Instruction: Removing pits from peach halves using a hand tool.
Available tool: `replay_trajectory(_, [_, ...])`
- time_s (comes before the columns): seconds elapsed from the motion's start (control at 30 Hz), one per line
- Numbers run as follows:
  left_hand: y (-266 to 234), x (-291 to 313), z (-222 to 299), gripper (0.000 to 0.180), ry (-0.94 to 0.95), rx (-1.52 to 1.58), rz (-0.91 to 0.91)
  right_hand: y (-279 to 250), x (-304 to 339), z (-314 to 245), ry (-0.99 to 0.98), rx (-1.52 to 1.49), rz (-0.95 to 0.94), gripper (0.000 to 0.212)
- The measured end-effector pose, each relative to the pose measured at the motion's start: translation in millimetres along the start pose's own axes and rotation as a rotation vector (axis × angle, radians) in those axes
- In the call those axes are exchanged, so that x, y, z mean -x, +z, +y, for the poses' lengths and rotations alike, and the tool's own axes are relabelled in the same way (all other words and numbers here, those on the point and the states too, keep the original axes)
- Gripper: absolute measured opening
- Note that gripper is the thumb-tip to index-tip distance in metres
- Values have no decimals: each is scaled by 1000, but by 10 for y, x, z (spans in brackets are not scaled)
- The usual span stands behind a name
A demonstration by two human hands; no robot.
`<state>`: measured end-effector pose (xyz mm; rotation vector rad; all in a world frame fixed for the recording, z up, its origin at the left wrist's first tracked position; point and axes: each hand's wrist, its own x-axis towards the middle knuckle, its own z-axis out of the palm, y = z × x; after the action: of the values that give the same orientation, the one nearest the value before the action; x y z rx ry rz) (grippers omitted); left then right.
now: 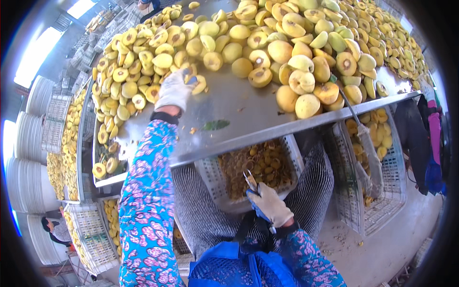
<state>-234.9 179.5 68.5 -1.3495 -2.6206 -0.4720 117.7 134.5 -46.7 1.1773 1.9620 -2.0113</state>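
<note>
My left hand (175,91), in a pale glove with bluish fingertips, reaches over the metal table. Its fingers are closed at the edge of a yellow peach half (200,85); the glove covers part of the grip. Low in front of me, my right hand (271,206), gloved in beige and blue, is wrapped round a hand tool (250,181) with metal jaws pointing up and away. The tool's handle is mostly hidden by the hand. Beneath it, between my knees, stands a white plastic crate (210,179) holding brownish pits and fruit scraps.
Heaped peach halves (162,60) cover the table's far and left parts. The metal table (229,117) has a raised front edge, with a green leaf (216,125) on it. Fruit-filled crates (377,201) stand at right and left. A dark rod with a grey-wrapped handle (370,153) leans nearby.
</note>
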Motion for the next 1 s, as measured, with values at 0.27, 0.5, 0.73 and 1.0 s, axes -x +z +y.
replay_trajectory(0.27, [14,-51,323,49,-44,-222,-330,-58,62,-72,-106,129,35,37])
replay_trajectory(0.5, [-49,446,146,44,-33,-25,-307,202,202,-68,-149,40,-20,25])
replay_trajectory(0.73, [-685,1091,101,31,-482,1541,-239,212,479,-123,-115,-57,152,24])
replay_trajectory(1.0, [-429,2258,345,49,-730,2446,32,366,725,-693,-202,-13,112,33])
